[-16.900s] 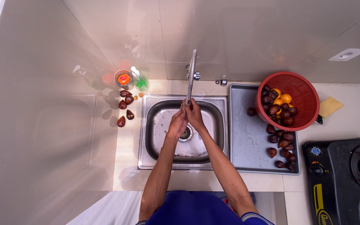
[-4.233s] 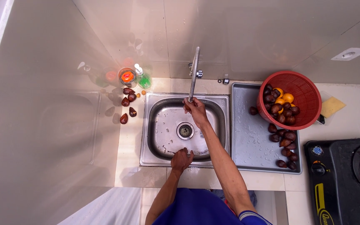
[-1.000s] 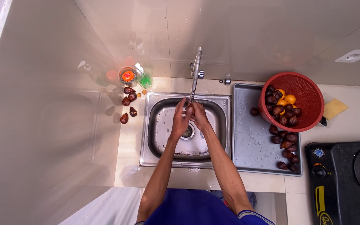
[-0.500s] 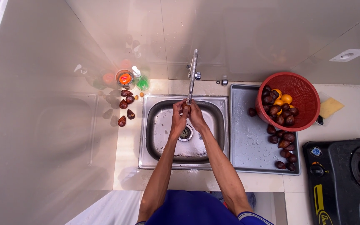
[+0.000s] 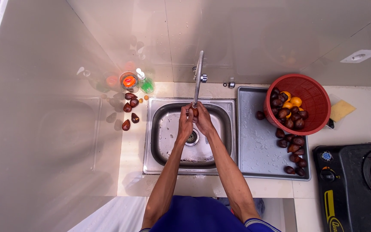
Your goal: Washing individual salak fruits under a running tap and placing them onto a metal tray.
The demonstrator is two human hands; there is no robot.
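Both hands meet over the middle of the steel sink (image 5: 164,141), right under the tip of the long gooseneck faucet (image 5: 199,77): the left hand (image 5: 184,124) and right hand (image 5: 202,122) are cupped together around one small brown fruit (image 5: 195,112), fingers closed on it from either side so it sits directly below the spout and above the drain. That fruit looks like the scaly, dark brown snake fruit lying elsewhere. A small cluster of them (image 5: 129,112) rests on the counter at the sink's left edge, just in front of a green soap bottle (image 5: 145,82) and a small orange-lidded jar (image 5: 129,80) at the back corner. On the other side, a ribbed draining tray (image 5: 254,146) carries more of the fruit (image 5: 293,150) along its right edge, spilling from a tilted red colander basket (image 5: 310,92) that also holds a few oranges. A black gas stove (image 5: 357,184) fills the counter's near right corner.
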